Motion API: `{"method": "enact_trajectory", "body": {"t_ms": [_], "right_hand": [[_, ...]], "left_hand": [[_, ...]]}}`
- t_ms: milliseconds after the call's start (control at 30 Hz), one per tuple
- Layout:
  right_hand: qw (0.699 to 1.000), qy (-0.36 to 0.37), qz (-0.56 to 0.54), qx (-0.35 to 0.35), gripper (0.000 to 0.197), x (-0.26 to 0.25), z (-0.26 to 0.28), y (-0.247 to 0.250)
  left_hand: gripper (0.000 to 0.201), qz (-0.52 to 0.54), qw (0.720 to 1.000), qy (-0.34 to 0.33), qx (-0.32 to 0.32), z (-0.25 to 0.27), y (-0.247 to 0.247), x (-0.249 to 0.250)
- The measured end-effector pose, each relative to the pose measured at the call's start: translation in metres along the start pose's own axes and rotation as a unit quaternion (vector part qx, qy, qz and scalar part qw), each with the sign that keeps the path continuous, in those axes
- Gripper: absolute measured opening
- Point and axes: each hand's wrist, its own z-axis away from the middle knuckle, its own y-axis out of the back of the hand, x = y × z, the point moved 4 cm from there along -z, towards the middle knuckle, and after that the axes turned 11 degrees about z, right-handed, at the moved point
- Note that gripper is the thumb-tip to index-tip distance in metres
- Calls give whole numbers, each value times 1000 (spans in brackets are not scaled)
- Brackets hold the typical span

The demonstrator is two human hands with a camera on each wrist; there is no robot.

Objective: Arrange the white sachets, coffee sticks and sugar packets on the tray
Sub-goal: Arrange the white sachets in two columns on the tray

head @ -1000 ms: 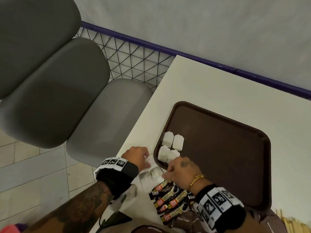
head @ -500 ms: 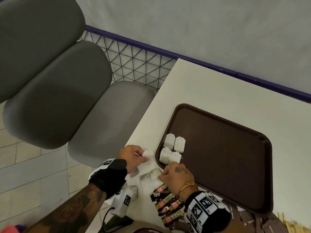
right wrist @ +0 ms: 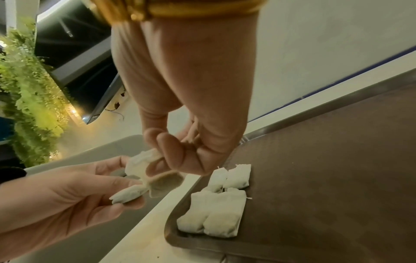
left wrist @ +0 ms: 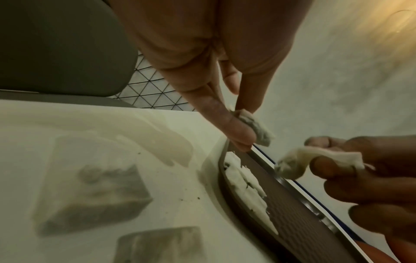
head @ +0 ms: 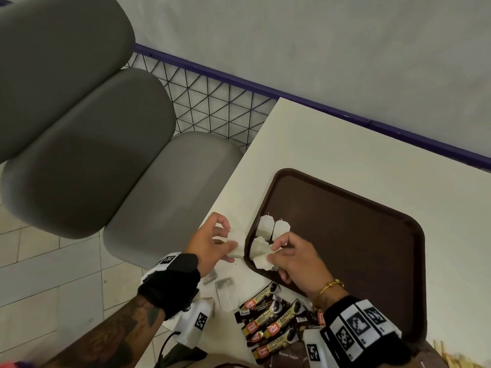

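A brown tray (head: 345, 235) lies on the white table (head: 318, 144). Several white sachets (right wrist: 225, 217) sit in rows at its near left corner. My left hand (head: 228, 240) hovers just left of the tray rim and pinches a white sachet (left wrist: 258, 129). Above the tray's corner, my right hand (head: 271, 253) pinches another white sachet (right wrist: 157, 178). Loose white sachets (left wrist: 90, 186) lie on the table below my left hand. Dark coffee sticks (head: 268, 322) lie in a heap near the front edge, with brown sugar packets (head: 289, 357) beside them.
A grey cushioned seat (head: 170, 197) and backrest stand left of the table, over a tiled floor. A black wire grid (head: 212, 107) and purple rail run along the wall behind. Pale wooden sticks (head: 451, 359) show at the bottom right. Most of the tray's floor is bare.
Both hands have risen from the loose pile on the table, each with a white sachet. The right hand has moved up over the tray's near left corner.
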Motion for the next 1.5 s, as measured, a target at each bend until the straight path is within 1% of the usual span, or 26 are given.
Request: {"method": "enact_trajectory", "body": {"t_ms": [67, 167, 333, 400, 433, 500, 567, 633, 733, 767, 833, 967, 1067, 1167, 1333, 1500], "right_hand": [[999, 6, -38, -1, 16, -1, 2, 5], [996, -4, -90, -8, 16, -1, 4, 8], [981, -45, -183, -44, 21, 6, 6, 5], [975, -52, -208, -52, 21, 8, 6, 5], [974, -57, -215, -49, 21, 9, 6, 5], [973, -66, -220, -28, 23, 12, 4, 6], [973, -69, -222, 8, 22, 16, -1, 9], [973, -71, -215, 48, 17, 23, -7, 14], [971, -84, -200, 97, 14, 28, -18, 24], [971, -86, -197, 105, 14, 28, -22, 28], [972, -87, -187, 115, 15, 25, -34, 36], [971, -86, -166, 151, 19, 17, -68, 51], [974, -80, -130, 168, 18, 9, -93, 56], [980, -79, -67, 172, 16, 2, -111, 56], [980, -84, -11, 182, 14, 5, -132, 44], [976, -73, 54, 197, 11, 7, -138, 38]], "left_hand": [[22, -15, 999, -35, -19, 1, -9, 5], [36, -51, 996, -59, -39, 1, -17, 5], [46, -93, 991, -70, -64, 4, -26, 4], [44, -94, 991, -63, -67, 4, -25, 3], [40, -91, 992, -60, -69, 4, -25, 3], [30, -81, 993, -53, -65, 2, -24, 3], [28, -67, 995, -46, -51, 0, -24, 3], [36, -47, 998, -38, -36, -3, -21, 3], [57, -9, 999, -26, -19, -8, -16, 0], [60, -1, 1000, -19, -9, -10, -13, -1], [61, 21, 1000, -4, 15, -12, -8, -2], [51, 51, 998, 8, 36, -18, 0, 6], [36, 90, 995, 17, 50, -21, 3, 14], [22, 119, 991, 21, 64, -22, 5, 18], [16, 157, 984, 24, 84, -22, 7, 17], [13, 160, 982, 35, 91, -20, 7, 10]]}}
